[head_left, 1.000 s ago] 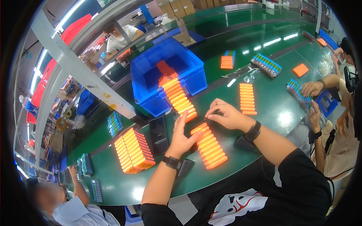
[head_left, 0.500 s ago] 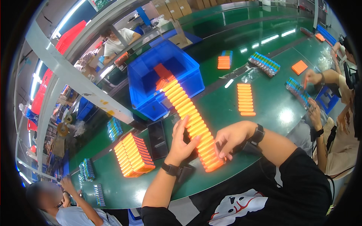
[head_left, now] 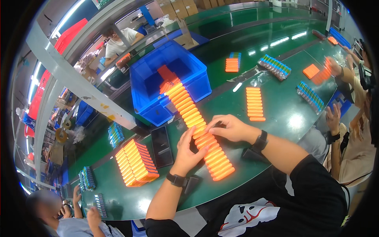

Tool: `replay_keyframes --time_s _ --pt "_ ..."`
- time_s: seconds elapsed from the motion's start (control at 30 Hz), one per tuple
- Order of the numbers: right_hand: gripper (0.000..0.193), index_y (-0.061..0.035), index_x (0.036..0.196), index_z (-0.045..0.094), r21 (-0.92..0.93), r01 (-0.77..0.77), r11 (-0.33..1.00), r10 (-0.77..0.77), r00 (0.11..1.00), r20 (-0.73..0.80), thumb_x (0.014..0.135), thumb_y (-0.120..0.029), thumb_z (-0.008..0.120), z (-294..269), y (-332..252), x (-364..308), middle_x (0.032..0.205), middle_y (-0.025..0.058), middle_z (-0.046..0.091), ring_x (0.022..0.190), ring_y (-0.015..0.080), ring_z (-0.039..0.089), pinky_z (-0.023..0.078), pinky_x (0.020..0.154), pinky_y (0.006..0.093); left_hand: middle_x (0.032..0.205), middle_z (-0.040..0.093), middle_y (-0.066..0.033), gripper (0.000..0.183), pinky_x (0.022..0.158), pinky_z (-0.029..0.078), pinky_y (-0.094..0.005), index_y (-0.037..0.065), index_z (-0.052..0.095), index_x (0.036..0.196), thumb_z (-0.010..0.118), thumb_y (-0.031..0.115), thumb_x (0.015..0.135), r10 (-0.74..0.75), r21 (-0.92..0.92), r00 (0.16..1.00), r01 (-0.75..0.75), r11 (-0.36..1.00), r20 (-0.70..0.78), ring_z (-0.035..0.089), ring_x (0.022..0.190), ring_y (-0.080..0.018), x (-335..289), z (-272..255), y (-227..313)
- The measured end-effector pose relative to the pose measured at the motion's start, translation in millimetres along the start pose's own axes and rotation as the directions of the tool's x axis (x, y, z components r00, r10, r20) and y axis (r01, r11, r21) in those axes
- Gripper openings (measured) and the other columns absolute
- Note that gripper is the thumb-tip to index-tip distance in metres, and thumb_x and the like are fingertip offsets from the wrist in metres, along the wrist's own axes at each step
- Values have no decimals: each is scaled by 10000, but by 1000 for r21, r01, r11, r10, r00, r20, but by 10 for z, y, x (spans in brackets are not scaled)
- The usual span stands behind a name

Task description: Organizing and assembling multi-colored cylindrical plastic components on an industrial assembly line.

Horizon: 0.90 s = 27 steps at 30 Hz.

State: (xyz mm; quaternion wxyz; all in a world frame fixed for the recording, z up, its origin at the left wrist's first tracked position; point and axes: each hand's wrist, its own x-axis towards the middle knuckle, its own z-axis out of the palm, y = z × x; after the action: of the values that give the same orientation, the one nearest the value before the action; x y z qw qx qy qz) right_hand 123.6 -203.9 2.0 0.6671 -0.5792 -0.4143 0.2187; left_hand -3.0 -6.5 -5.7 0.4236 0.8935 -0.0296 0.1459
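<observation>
Both hands flank a long row of orange cells (head_left: pixel 199 130) on the green worktop (head_left: pixel 288 114), left hand (head_left: pixel 188 148) and right hand (head_left: pixel 231 128) open-palmed against its sides, seemingly straightening it; next needs even squeezing

row of cells (head_left: pixel 201 130) running from bin (head_left: pixel 197 79) toward person, stacked block (head_left: pixel 136 162) left

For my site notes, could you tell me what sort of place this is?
Probably a factory assembly line: a long green workbench, rows of orange cylinders running out of a blue bin, and other workers seated alongside.
</observation>
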Motion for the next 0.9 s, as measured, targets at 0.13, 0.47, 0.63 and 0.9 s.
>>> replay_keyframes --time_s 0.13,0.47,0.63,0.9 --pt "150 -71 1038 707 -352 116 929 -96 993 76 926 -158 660 114 17 58 936 68 586 838 166 583 479 757 296 1351 521 -199 809 1095 349 -400 2 438 1430 806 213 742 74 95 997 -73 993 -15 470 1298 -313 -9 -48 52" --pt "134 -39 998 703 -261 -53 964 28 995 -96 956 -142 629 -129 -136 -18 1088 48 563 994 172 621 490 869 310 1446 444 -211 815 1147 272 -405 14 416 1456 772 191 745 73 25 996 -72 997 -51 363 1398 -333 -60 -80 61" --pt "117 -8 943 686 177 -270 947 213 935 284 947 -110 628 -46 -382 -77 961 82 706 757 119 591 502 728 267 1496 405 -183 813 1166 172 -478 29 373 1489 695 312 798 208 -5 971 -209 978 119 276 1426 -387 -183 -86 318" --pt "169 18 953 694 41 -457 889 249 555 794 937 -143 647 -104 -443 -216 875 73 724 523 77 527 427 515 225 1417 473 -198 754 1139 270 -437 23 387 1473 714 225 825 94 -144 995 -99 985 -40 348 1379 -365 -15 -56 101"
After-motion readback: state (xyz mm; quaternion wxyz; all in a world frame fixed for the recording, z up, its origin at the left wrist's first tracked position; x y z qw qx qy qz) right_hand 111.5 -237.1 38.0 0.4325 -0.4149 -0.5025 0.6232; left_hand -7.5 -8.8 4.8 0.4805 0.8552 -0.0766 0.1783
